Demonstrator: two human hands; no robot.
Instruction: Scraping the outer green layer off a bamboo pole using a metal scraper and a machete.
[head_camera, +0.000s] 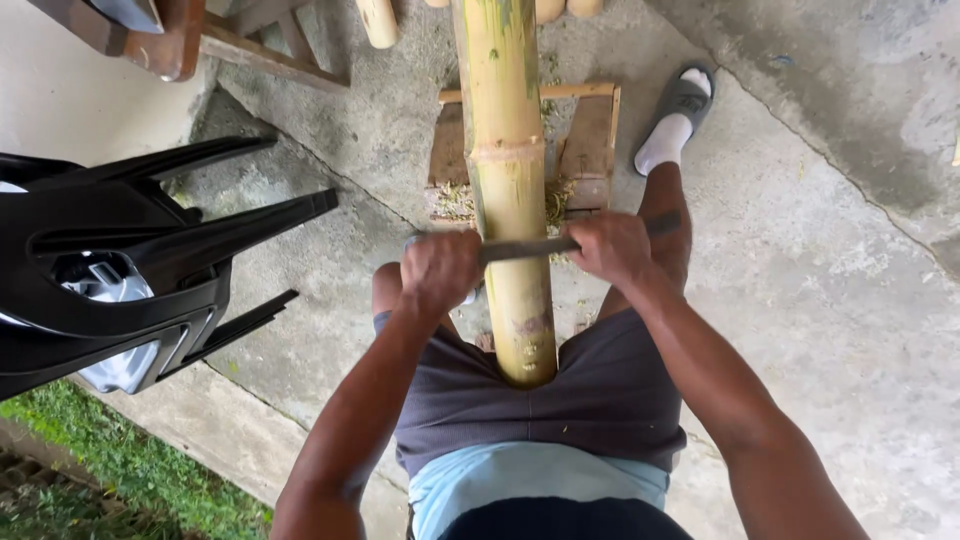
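Seated person scraping a bamboo pole (505, 150). The pole lay lengthwise between the knees, its near end against the shorts (545, 400), its middle resting on a wooden block (590, 135) littered with shavings (455, 200). The left hand (438, 272) and right hand (608, 248) were each closed tight around one end of a blade (525, 248) laid crosswise on the pole, just below a node. Judged step: skinning the green rind. The next stroke likely called for even pressure from both fists. Overturned black chair (120, 260) at left.

Head camera looks steeply down, close, probably from a seated person.
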